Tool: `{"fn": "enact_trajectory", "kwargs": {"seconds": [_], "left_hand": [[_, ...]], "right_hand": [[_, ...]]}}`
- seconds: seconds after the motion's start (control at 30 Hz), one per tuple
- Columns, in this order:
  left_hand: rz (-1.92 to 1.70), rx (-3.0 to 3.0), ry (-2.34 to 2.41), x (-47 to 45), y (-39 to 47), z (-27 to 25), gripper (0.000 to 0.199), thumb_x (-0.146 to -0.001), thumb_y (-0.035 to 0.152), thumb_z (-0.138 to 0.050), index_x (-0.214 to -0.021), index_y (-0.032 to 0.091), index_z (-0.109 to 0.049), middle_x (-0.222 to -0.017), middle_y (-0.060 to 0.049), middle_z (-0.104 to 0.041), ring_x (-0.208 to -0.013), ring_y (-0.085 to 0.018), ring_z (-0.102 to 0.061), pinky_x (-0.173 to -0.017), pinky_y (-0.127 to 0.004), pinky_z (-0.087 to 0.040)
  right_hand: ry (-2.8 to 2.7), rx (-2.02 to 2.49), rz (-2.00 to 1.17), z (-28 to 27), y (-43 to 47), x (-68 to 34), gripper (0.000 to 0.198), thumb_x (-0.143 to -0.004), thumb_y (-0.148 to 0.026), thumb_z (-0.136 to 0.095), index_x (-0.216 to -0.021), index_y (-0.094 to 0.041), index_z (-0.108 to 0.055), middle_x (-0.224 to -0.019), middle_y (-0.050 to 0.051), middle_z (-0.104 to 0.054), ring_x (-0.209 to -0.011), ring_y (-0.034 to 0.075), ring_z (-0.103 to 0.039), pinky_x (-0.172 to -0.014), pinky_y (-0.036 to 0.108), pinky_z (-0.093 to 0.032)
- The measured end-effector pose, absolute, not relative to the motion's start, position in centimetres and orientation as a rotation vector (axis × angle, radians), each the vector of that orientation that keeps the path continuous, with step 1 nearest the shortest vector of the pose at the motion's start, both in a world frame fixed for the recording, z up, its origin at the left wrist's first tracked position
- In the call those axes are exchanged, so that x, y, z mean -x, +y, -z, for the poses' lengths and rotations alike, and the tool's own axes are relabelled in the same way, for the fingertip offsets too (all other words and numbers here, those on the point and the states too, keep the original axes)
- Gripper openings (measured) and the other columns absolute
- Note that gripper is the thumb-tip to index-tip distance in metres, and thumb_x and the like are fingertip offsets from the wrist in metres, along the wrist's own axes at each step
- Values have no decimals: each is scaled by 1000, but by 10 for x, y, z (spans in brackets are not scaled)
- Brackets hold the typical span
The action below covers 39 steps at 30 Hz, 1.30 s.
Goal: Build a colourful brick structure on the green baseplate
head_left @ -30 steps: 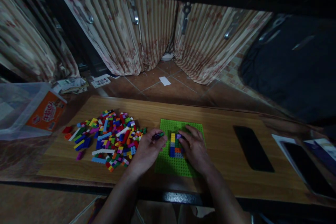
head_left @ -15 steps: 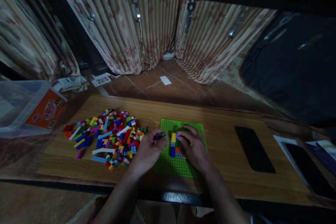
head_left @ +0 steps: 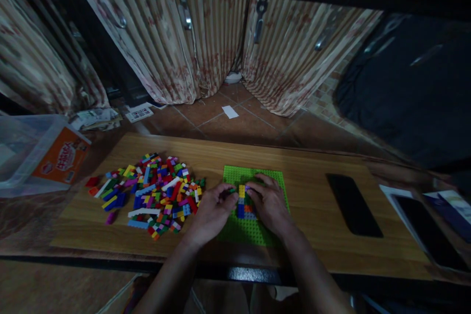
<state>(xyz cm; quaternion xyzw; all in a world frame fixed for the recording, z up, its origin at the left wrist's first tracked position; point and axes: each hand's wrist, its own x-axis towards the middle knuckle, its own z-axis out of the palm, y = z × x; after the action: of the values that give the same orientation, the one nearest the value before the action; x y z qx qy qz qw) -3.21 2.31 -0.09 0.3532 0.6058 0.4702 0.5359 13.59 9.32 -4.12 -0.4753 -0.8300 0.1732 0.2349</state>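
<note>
Left hand (head_left: 210,213) has been brought nearer the blocks (head_left: 241,207), a green brick (head_left: 231,190) pinched at their left; right hand (head_left: 271,204) is curled at their right, its grip unclear

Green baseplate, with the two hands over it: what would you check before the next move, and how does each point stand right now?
1. Left hand has a piece: ok, a green piece shows at its fingertips.
2. Right hand has a firm grip on the purple piece: cannot tell; its fingertips are there but hide the contact.
3. Green baseplate lies flat on the wooden board: ok.
4. Loose bricks off the baseplate: ok, the visible pile lies to its left.
5. Clear view of the brick build: not ok, the right hand covers part of it.
</note>
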Motion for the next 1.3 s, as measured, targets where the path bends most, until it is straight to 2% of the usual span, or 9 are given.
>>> {"fn": "enact_trajectory", "kwargs": {"seconds": [0.17, 0.3, 0.43, 0.6, 0.73, 0.87, 0.93, 1.13, 1.3], "left_hand": [[-1228, -469, 1252, 28, 25, -3, 29, -72, 34, -75, -91, 13, -67, -75, -2, -68, -63, -10, -63, -57, -19, -46], [-1285, -205, 1135, 26, 25, -4, 19, -80, 26, -70, -92, 12, -66, -75, -5, -69, -65, -11, -67, -60, -19, -51], [-1297, -137, 1077, 23, 23, -5, 15, -86, 25, -63, -95, 12, -65, -82, -9, -73, -70, -13, -70, -62, -20, -54], [-1321, -172, 1086, 21, 21, -6, 18, -82, 24, -68, -95, 12, -64, -87, -9, -73, -69, -13, -69, -62, -21, -53], [-1332, -289, 1182, 20, 21, -5, 32, -70, 38, -79, -83, 14, -64, -76, -3, -68, -57, -9, -61, -50, -17, -42], [-1277, -434, 1240, 17, 21, -6, 42, -63, 51, -80, -73, 14, -62, -53, 6, -49, -43, -3, -38, -42, -17, -20], [-1257, -481, 1256, 15, 20, -7, 44, -64, 54, -78, -69, 13, -62, -48, 8, -42, -42, -3, -29, -43, -19, -16], [-1216, -670, 1419, 10, 19, -6, 43, -71, 57, -69, -60, 16, -63, -50, 3, -51, -48, -9, -42, -48, -22, -27], [-1217, -779, 1481, 11, 22, 4, 41, -79, 56, -60, -68, 17, -68, -62, -2, -62, -60, -15, -54, -53, -23, -36]], "right_hand": [[-2294, 1350, -456, 38, 91, -134, 23, -92, -34, -52, -102, -31, -73, -127, 7, -58, -116, 28, -51, -96, 50, -43], [-2278, 1326, -452, 44, 90, -134, 27, -94, -35, -49, -104, -29, -73, -128, 9, -57, -118, 29, -51, -98, 51, -43], [-2256, 1277, -458, 50, 90, -136, 31, -93, -36, -49, -117, -29, -68, -130, 9, -56, -120, 29, -50, -101, 53, -41], [-2072, 1208, -591, 36, 87, -139, 37, -93, -37, -49, -125, -24, -62, -127, 11, -59, -121, 27, -52, -103, 50, -43], [-2011, 964, -761, 16, 75, -136, 29, -89, -36, -59, -116, -28, -66, -122, 7, -62, -116, 23, -56, -99, 43, -47], [-1971, 862, -829, 11, 62, -131, 26, -88, -30, -62, -114, -30, -66, -107, 5, -69, -103, 20, -63, -89, 38, -52], [-1942, 878, -789, 12, 59, -131, 24, -89, -29, -62, -112, -30, -67, -99, 4, -71, -96, 19, -65, -83, 36, -53], [-2036, 918, -806, 8, 60, -140, 23, -91, -32, -57, -110, -29, -69, -103, 5, -72, -97, 20, -67, -84, 36, -54], [-1960, 1093, -818, 15, 76, -162, 24, -89, -38, -58, -106, -26, -70, -102, 6, -71, -95, 21, -67, -82, 35, -55]]}}
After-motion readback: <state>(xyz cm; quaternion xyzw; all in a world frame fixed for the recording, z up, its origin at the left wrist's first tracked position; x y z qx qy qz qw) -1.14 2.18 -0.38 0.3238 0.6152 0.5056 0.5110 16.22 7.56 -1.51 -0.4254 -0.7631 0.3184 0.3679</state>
